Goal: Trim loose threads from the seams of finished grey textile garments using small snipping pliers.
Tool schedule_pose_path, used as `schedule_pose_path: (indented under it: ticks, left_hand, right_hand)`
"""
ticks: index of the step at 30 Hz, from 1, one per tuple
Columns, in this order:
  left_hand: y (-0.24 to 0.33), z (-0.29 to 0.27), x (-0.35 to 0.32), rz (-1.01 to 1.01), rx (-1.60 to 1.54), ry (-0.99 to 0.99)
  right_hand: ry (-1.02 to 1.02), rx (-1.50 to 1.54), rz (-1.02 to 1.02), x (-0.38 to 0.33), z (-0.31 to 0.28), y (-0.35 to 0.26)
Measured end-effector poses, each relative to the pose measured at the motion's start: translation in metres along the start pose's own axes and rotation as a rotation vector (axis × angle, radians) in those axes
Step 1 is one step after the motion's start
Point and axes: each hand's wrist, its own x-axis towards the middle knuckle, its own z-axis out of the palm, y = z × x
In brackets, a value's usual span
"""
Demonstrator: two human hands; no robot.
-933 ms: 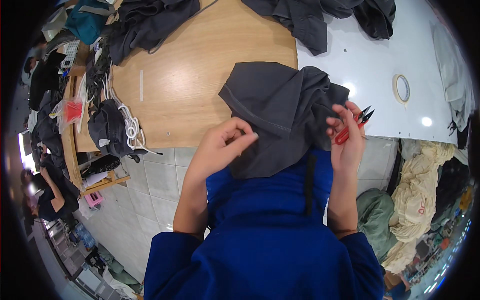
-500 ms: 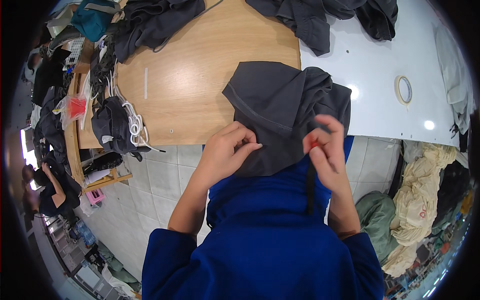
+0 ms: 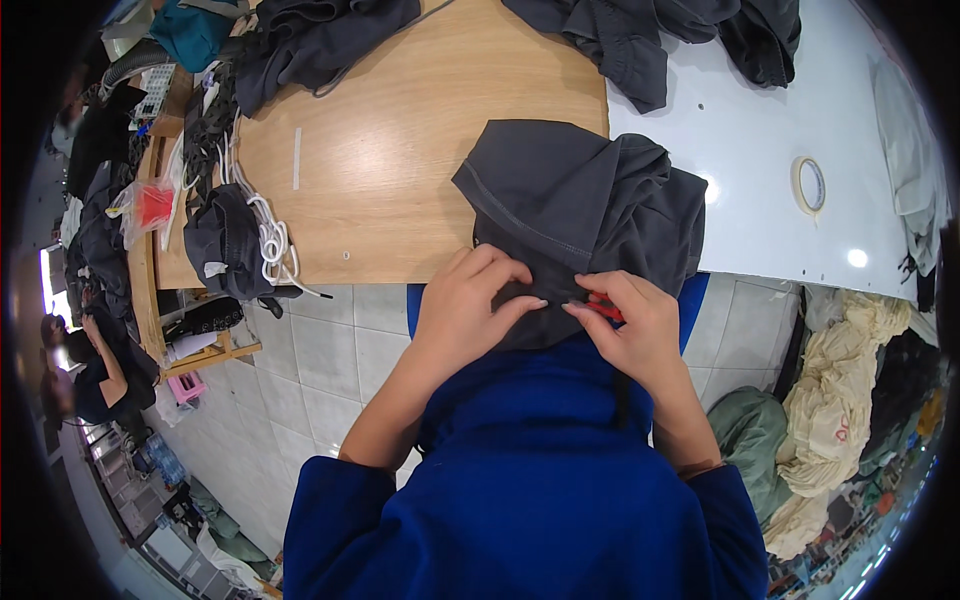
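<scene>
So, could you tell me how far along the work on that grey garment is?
Midway, it seems. Both hands, left and right, pinch the near edge of the grey garment, the right also holding a red tool. More dark garments lie heaped at the table's far side, possibly waiting.

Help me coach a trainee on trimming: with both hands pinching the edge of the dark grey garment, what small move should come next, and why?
Probably bring the red snips to the pinched spot. Both the left hand and right hand grip the dark grey garment at its near edge, fingertips almost meeting, with the snips tucked in the right palm.
</scene>
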Motion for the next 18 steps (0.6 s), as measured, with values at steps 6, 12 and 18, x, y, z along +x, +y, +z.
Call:
schedule_pose_path:
  ticks: [6,12,18]
  left_hand:
    - [-0.0043,0.0055,-0.0064,-0.057,-0.026,-0.026]
    - [-0.0056,0.0058,-0.0058,-0.174,-0.174,-0.042]
    - [-0.0018,0.0045,-0.0061,-0.185,-0.267,-0.037]
  right_hand:
    - [-0.045,-0.016,0.039,-0.0028,-0.0049,0.0028]
    - [-0.049,0.036,0.019,-0.0028,-0.0006,0.0034]
    - [-0.041,0.017,-0.031,-0.0011,0.0035,-0.0011]
